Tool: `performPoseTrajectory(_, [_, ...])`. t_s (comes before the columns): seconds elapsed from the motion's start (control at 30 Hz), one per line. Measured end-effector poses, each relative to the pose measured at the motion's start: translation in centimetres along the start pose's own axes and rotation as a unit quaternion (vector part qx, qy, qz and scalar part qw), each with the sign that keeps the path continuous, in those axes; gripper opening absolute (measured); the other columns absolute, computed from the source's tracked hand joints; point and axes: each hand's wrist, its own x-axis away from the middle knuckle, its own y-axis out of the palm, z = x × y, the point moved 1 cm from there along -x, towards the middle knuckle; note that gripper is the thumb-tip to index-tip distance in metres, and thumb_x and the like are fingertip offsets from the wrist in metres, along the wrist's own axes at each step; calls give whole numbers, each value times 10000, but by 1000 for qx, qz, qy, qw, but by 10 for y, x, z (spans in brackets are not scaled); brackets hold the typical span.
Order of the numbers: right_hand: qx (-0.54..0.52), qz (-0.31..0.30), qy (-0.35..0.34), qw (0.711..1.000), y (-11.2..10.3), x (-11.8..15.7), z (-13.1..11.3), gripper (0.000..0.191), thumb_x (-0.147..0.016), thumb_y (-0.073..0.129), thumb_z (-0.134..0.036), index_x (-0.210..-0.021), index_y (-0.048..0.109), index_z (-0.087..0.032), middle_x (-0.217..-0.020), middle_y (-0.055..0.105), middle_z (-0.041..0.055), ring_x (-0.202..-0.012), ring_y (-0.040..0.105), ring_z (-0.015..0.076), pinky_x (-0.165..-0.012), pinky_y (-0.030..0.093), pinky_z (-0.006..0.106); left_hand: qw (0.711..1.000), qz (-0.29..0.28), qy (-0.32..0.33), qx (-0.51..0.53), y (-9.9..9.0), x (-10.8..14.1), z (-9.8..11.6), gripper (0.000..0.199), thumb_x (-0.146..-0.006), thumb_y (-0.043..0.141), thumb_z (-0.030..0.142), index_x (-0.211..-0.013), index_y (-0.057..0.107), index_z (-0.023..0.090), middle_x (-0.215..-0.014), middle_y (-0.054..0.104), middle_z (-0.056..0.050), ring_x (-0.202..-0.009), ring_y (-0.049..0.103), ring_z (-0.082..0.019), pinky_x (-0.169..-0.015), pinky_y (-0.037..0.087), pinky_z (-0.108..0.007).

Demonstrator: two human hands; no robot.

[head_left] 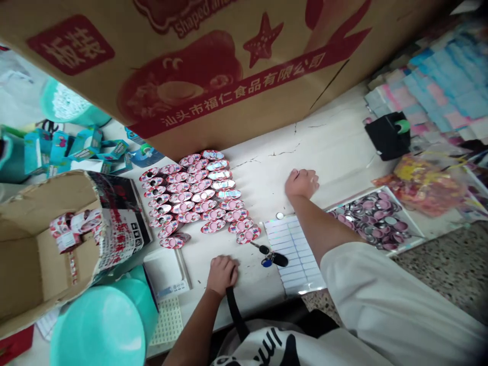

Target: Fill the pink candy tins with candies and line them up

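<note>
My left hand (pixel 223 274) rests on the white tabletop near the front edge, its fingers curled in, with nothing visible in them. A black strap (pixel 237 312) runs down beside its wrist. Farther off, my right hand (pixel 302 184) lies on the table, also curled into a loose fist with no object showing. Rows of small oval red-and-pink packs (pixel 202 195) stand left of it, some with round pink pieces on top. Between the hands are a bunch of keys (pixel 275 258), a sheet of white labels (pixel 293 249) and a small round disc (pixel 279 216).
A large printed carton (pixel 229 101) stands behind the packs. On the left are an open cardboard box (pixel 23 244), a turquoise bucket (pixel 99 325) and a white plastic tray (pixel 165 272). At right are a tray of round pink-and-silver pieces (pixel 375 218), a black tape dispenser (pixel 387 134) and stacked packs (pixel 438 91).
</note>
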Motion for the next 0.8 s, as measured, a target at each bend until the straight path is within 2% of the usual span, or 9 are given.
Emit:
performPoseTrajectory(0.1, [-18,-6,-2,1000,-5,4,-3,396,-943,352,-382,-1014,664,-149,-1199,554,196,-1126,454,333,-921,366,504,1000,22,5,-18,2,-1,4,142,-822,577,157,-911,664,226,-822,616,-44,-822,509,-228,-734,345,-374])
performPoseTrajectory(0.23, [-67,-63,9,996,-17,3,1,362,-915,397,-394,-945,672,-160,-1249,550,189,-1158,461,335,-969,362,523,999,9,-35,-4,0,1,12,166,-881,502,163,-934,649,219,-868,624,-51,-853,531,-232,-762,385,-391])
performPoseTrajectory(0.3, [-84,-101,-3,991,-27,0,7,333,-875,470,-425,-849,676,-165,-1205,582,174,-1111,507,321,-960,394,493,994,50,-93,24,0,5,16,203,-909,452,159,-941,646,209,-889,623,-60,-859,551,-222,-773,419,-387])
performPoseTrajectory(0.33, [-91,-122,-18,988,-33,-3,10,313,-845,517,-435,-796,675,-170,-1150,610,158,-1068,537,305,-946,416,463,984,98,-145,30,0,7,17,217,-920,434,166,-958,646,200,-916,621,-72,-877,561,-222,-790,438,-390])
performPoseTrajectory(0.4, [-103,-167,-55,979,-44,-6,16,264,-776,606,-431,-705,668,-185,-1001,655,109,-966,587,263,-907,450,388,932,215,-290,17,1,7,18,250,-932,422,207,-1047,640,161,-1031,608,-128,-977,570,-256,-855,466,-431])
performPoseTrajectory(0.5, [-111,-212,-99,966,-53,-5,18,202,-697,682,-402,-654,672,-205,-827,663,47,-851,618,224,-829,477,317,791,356,-498,-10,8,-10,20,364,-910,456,267,-1197,594,90,-1191,547,-225,-1138,524,-349,-943,442,-553])
performPoseTrajectory(0.63, [-104,-214,-109,965,-47,14,5,212,-741,647,-416,-797,716,-223,-917,681,60,-893,638,233,-825,488,336,632,462,-622,-1,19,-56,21,468,-836,476,226,-1288,550,129,-1328,449,-271,-1242,429,-440,-942,361,-706])
performPoseTrajectory(0.7, [-83,-200,-89,972,-39,23,-4,271,-779,613,-480,-879,716,-250,-1063,660,92,-1005,618,283,-892,474,416,590,482,-647,-15,25,-72,19,530,-807,474,208,-1335,518,184,-1383,414,-249,-1273,383,-462,-939,329,-739])
performPoseTrajectory(0.8, [-56,-205,-30,977,-28,23,-24,362,-819,544,-577,-932,691,-266,-1200,599,138,-1146,548,361,-963,416,552,572,474,-668,-52,36,-79,15,581,-794,491,214,-1374,480,254,-1399,420,-185,-1285,378,-442,-975,331,-708])
